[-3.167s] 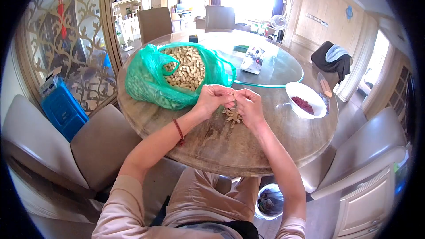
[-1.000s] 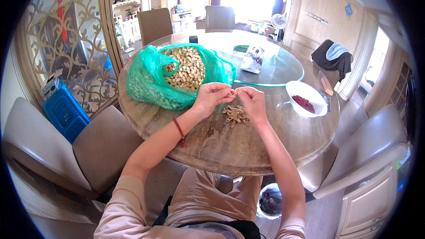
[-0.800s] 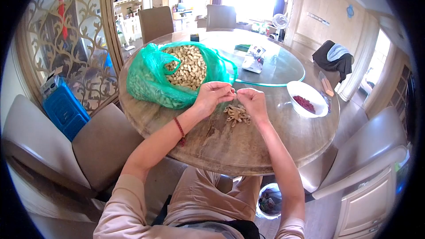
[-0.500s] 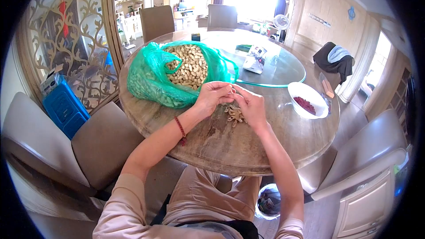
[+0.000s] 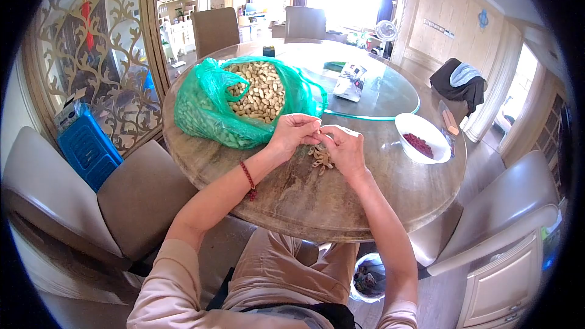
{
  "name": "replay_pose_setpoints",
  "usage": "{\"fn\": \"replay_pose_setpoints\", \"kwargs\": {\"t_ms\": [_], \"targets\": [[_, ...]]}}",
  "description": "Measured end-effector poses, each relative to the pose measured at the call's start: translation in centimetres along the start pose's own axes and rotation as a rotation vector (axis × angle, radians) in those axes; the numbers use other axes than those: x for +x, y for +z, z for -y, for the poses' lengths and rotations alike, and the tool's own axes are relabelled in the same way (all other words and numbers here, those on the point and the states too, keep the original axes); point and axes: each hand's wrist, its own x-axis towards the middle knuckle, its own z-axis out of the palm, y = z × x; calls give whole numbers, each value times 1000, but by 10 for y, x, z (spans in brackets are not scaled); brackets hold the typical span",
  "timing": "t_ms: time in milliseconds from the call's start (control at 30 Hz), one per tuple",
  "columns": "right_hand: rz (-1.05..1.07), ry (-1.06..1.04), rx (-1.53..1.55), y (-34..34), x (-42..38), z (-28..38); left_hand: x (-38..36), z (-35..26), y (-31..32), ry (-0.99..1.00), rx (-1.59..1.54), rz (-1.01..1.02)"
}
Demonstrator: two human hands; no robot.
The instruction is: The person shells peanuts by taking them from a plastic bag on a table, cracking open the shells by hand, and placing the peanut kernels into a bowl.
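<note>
My left hand (image 5: 294,135) and my right hand (image 5: 345,151) meet over the near half of the table, fingertips pinched together on a small peanut (image 5: 318,132) that the fingers mostly cover. Just below them lies a little heap of broken peanut shells (image 5: 320,158). Beyond my left hand stands a green plastic bag (image 5: 207,113), its mouth wide and full of unshelled peanuts (image 5: 262,94). To the right of my right hand is a white bowl (image 5: 405,123) holding dark red kernels (image 5: 419,145).
The round stone-patterned table (image 5: 292,207) carries a glass turntable (image 5: 390,94) with a printed packet (image 5: 350,82) on it. A dark jar (image 5: 269,52) stands behind the bag. A knife (image 5: 450,120) lies beyond the bowl. Below the table edge is a lined bin (image 5: 369,280); chairs flank me.
My fingers have shifted slightly at the pinch, with the right hand's fingers more curled. Bag, bowl and shell heap stay in place.
</note>
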Motion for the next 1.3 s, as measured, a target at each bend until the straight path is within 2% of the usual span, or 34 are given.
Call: {"fn": "replay_pose_setpoints", "kwargs": {"t_ms": [33,100,333,433,500,600,733,933,1133,1300], "targets": [[0,0,0,-3,1,3,0,1,-1,0,0,0],[109,142,18,-9,3,10,1,3,0,49,32,28],[173,222,1,-7,1,7,0,1,-1,75,75,65],[129,176,-18,-5,0,6,1,2,-2,68,46,47],[14,16,-27,2,-3,-1,1,2,-2,44,7,38],[-45,-83,-41,5,-4,-7,0,0,-1,20,32,35],[-57,-108,-34,3,-3,-3,-3,-4,1,-23,56,35],[38,37,-21,-2,0,6,-2,-2,-1,-44,70,45],[83,159,9,0,0,-5,-1,-2,0,59,97,86],[99,273,259,3,1,-13,-1,-3,2,97,127,69]]}}
